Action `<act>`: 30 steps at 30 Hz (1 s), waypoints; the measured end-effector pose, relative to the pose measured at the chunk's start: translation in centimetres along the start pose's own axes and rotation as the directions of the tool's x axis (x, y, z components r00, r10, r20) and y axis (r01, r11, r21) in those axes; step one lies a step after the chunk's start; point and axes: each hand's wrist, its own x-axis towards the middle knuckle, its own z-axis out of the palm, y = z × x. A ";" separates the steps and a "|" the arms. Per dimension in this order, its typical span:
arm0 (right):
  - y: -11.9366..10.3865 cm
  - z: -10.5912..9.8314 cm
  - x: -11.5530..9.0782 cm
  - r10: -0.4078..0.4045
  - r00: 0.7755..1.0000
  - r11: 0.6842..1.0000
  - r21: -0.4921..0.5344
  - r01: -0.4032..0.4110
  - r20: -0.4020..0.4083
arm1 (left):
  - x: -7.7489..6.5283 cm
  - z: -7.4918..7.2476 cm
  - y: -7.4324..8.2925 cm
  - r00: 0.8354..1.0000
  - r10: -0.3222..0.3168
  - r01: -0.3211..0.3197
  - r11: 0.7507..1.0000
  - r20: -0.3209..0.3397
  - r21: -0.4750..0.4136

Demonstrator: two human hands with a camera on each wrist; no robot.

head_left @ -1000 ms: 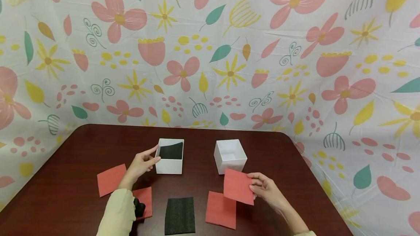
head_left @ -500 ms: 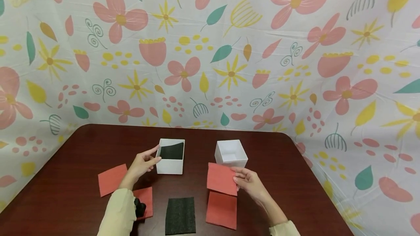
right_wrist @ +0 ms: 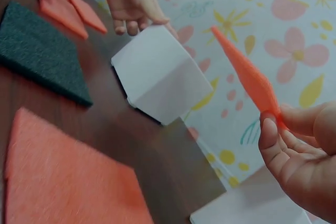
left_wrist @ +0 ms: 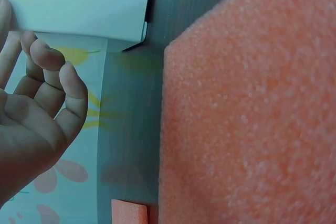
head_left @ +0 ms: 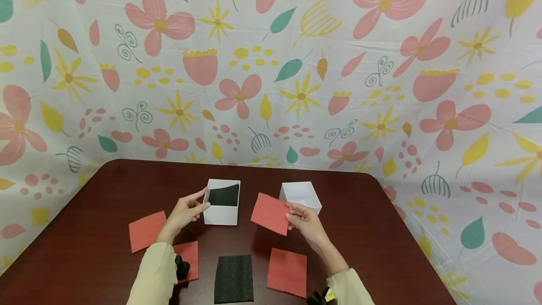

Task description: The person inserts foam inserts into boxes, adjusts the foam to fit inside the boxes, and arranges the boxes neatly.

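My left hand [head_left: 183, 214] holds the left wall of a white open-topped box [head_left: 221, 216] between thumb and forefinger. Inside that box a black sheet [head_left: 224, 196] shows. My right hand [head_left: 308, 226] pinches a red foam square [head_left: 269, 213] by its right edge, raised above the table between the two boxes. From the right wrist view, the pinched square [right_wrist: 252, 80] appears nearly edge-on between thumb and fingers. A second white box [head_left: 299, 192] stands behind my right hand, partly covered by it and the square; its visible inside is white.
On the dark red table [head_left: 169, 180] lie a black foam square [head_left: 234, 279] front centre and a red square [head_left: 287, 272] to its right. Two more red squares lie at left, one outer [head_left: 146, 232] and one partly under my left forearm [head_left: 188, 254]. A floral cloth [head_left: 271, 60] hangs behind.
My right hand has carried the red foam square leftward and up, from in front of the right box to the gap between the boxes. My left hand has stayed at the left box.
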 end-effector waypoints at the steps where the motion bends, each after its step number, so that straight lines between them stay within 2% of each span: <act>1: -0.1 0.2 0.2 -0.005 1.000 1.000 -0.001 0.005 0.000 | 0.1 0.0 -0.3 1.000 -0.001 0.001 1.000 -0.001 -0.003; 5: -0.3 0.9 1.3 -0.023 1.000 1.000 -0.013 0.023 0.002 | 1.0 -0.1 -2.0 1.000 -0.010 0.010 1.000 -0.013 0.000; 7: -0.5 1.3 1.8 -0.035 0.999 0.999 -0.018 0.035 0.007 | 1.1 -0.2 -2.3 1.000 -0.008 0.008 1.000 -0.018 0.009; 19: -1.5 3.5 4.5 -0.039 0.999 0.999 -0.010 0.039 0.009 | 1.3 -0.2 -2.6 1.000 -0.019 0.019 1.000 -0.022 0.007; 26: -1.7 5.0 6.2 -0.098 0.995 0.992 -0.082 0.098 0.007 | 1.3 -0.2 -2.5 1.000 -0.021 0.021 1.000 -0.019 0.002; 30: -1.9 6.0 7.1 -0.095 0.995 0.990 -0.106 0.096 0.014 | 1.2 -0.1 -2.2 0.999 -0.027 0.027 1.000 -0.029 0.012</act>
